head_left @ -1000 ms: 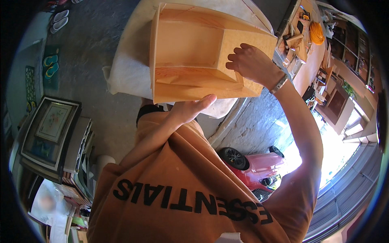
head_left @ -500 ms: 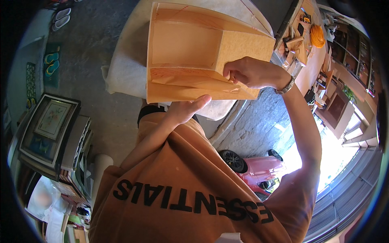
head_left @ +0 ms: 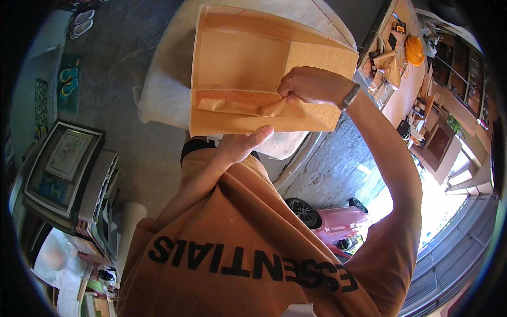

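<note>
An open wooden box of pale board lies on a white padded surface. A strip of tan tape or film runs along the box's near inner wall and is partly peeled, its loose end bunched up. My right hand, with a watch on the wrist, pinches that loose end at the right of the strip. My left hand presses against the box's near edge from below, thumb along the rim.
A framed picture on stacked items stands at the left. Sandals lie on a mat on the concrete floor. A cluttered workbench with an orange cable coil is at the upper right. A pink toy car sits below.
My right hand moved from the box's right wall down to the strip and now pulls its end leftward, peeling it off. The left hand stayed at the near edge.
</note>
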The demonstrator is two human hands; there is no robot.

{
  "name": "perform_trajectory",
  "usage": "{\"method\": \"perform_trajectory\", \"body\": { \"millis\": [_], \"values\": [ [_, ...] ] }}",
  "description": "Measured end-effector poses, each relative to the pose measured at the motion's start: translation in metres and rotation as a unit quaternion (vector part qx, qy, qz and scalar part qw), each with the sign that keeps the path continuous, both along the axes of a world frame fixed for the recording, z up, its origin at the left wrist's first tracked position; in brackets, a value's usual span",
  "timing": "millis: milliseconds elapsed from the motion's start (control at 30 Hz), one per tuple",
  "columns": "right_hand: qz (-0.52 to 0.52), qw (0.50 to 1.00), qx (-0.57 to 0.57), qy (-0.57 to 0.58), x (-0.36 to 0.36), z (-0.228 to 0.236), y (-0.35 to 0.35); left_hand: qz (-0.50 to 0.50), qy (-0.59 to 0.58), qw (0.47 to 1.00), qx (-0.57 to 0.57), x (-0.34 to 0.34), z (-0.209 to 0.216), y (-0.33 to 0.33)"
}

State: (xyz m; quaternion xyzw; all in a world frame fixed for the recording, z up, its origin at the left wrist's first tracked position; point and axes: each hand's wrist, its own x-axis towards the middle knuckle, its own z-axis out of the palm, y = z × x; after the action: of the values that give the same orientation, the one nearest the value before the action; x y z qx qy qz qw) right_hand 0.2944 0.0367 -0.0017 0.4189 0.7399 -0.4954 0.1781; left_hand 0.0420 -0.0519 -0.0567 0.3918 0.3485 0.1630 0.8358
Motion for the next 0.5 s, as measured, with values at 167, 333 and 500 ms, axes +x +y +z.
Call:
{"method": "perform_trajectory", "body": {
  "millis": [167, 333, 500],
  "values": [
    [-0.019, 0.992, -0.108, -0.060, -0.009, -0.025, 0.022, 0.033, -0.004, 0.999, 0.038, 0.001, 0.002, -0.002],
    [0.048, 0.989, -0.095, -0.101, -0.011, -0.040, 0.031, 0.034, -0.003, 0.998, 0.057, 0.001, 0.003, -0.002],
    [-0.037, 0.982, -0.146, -0.112, -0.013, -0.059, 0.040, 0.029, -0.006, 0.999, 0.045, 0.002, 0.004, 0.001]
  ]
}}
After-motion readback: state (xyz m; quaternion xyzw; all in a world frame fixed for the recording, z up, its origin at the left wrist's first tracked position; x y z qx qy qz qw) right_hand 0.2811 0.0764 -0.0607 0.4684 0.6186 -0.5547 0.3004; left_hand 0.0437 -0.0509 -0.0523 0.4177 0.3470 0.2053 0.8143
